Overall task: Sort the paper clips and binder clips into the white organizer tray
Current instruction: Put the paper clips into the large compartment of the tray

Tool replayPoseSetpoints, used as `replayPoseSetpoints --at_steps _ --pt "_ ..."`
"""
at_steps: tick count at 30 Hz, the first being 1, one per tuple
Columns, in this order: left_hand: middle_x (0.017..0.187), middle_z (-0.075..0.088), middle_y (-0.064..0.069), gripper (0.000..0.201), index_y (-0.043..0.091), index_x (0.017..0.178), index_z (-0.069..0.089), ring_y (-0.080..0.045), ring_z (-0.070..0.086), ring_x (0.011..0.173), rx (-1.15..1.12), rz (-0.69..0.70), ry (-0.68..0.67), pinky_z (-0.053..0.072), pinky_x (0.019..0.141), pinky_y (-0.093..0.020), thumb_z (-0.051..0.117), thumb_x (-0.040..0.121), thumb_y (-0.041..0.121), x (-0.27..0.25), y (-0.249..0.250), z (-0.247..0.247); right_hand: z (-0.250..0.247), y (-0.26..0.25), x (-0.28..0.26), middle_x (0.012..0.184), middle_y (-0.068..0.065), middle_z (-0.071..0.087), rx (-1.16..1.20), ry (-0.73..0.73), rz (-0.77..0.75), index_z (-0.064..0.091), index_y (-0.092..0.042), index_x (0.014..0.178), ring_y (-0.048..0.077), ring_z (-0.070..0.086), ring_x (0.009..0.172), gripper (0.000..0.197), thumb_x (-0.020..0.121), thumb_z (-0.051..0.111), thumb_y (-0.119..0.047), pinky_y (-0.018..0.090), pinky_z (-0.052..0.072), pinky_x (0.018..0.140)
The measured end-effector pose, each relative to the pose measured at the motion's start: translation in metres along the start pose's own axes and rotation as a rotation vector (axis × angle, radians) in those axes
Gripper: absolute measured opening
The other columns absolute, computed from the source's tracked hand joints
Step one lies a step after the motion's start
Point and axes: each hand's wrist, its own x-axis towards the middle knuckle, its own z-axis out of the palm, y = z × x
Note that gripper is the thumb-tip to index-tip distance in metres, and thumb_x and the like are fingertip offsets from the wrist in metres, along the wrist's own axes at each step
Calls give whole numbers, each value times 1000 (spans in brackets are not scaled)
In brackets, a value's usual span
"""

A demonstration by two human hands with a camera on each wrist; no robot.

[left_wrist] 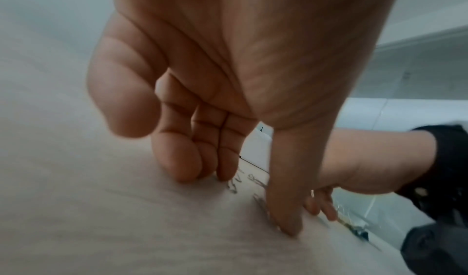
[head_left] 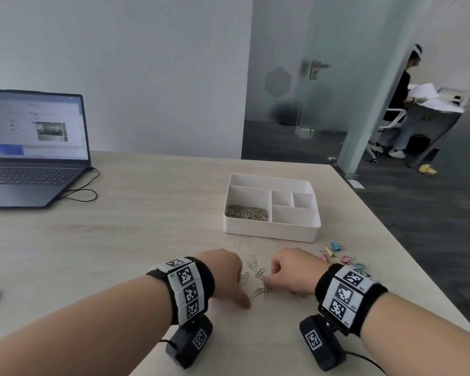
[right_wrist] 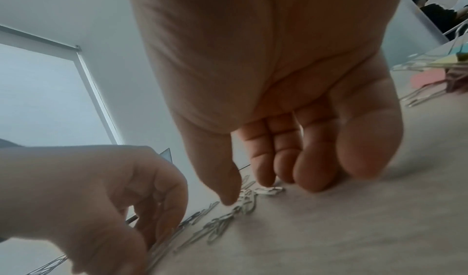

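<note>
Head view: silver paper clips (head_left: 257, 278) scattered flat between hands.

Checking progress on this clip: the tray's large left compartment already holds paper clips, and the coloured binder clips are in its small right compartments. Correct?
Partly. The head view shows the binder clips still on the table, right of the white organizer tray; the paper clips are in its left compartment.

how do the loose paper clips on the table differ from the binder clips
The loose paper clips are bare silver wire, while the binder clips have pastel pink, blue and yellow bodies. The paper clips lie flat between the left hand and right hand; the binder clips stand bulkier, off to the right beyond the right hand. Both groups lie on the table, outside the white organizer tray.
</note>
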Motion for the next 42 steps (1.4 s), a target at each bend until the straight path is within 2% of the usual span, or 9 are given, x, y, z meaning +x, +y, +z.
replayPoseSetpoints --at_steps 4,7,11,16,21,26,32,36,42 --pt "67 58 11 26 20 99 72 -5 47 45 -74 11 10 37 45 -19 72 83 40 3 -4 0 2 3 3 81 -1 72 -3 0 -38 69 -23 86 11 58 56 6 86 63 -26 18 42 42" --pt "82 67 8 18 23 99 73 -5 51 52 -86 24 24 37 45 -19 70 85 34 5 -9 -1 1 7 4 85 0 73 4 -12 -60 68 -25 85 13 60 59 7 86 62 -22 19 46 42" --pt "102 71 5 14 25 95 72 -17 65 91 -88 40 81 49 70 -26 69 84 32 14 -13 1 3 7 10 88 -8 61 4 40 -151 66 -25 88 1 50 61 3 89 64 -24 14 35 47" --pt "95 64 8 18 28 91 63 -17 60 90 -151 16 147 49 73 -27 74 80 36 25 -23 6 3 11 15 81 -12 57 129 132 -187 68 -22 93 -2 48 59 5 89 68 -26 7 33 46" --pt "125 53 7 55 31 132 57 -15 58 106 -171 93 128 46 91 -26 77 81 34 32 -28 4 -5 22 19 107 -8 60 29 140 -120 68 -26 112 11 59 96 25 87 68 -32 23 47 83" --pt "141 43 6 62 35 147 45 -17 54 122 -90 186 74 41 94 -25 68 90 22 39 -16 2 -3 15 14 116 -6 71 31 60 -164 75 -23 114 12 65 107 26 92 60 -22 21 48 90" --pt "122 54 -2 37 30 126 66 -24 56 115 6 245 83 39 85 -24 57 92 19 46 -7 -3 5 7 14 110 -1 69 -31 62 -186 75 -19 111 18 64 101 40 78 77 -42 29 52 87" --pt "124 63 0 33 30 122 70 -23 58 116 68 192 102 49 96 -33 68 90 29 49 -7 -6 7 3 16 112 1 69 -103 84 -199 74 -19 109 20 63 103 30 82 74 -33 27 49 83" --pt "114 72 5 23 28 111 76 -20 62 111 30 168 137 51 90 -28 68 90 32 50 -6 -9 6 -2 19 109 1 72 -113 107 -204 76 -19 102 20 63 104 18 87 66 -21 22 40 75"
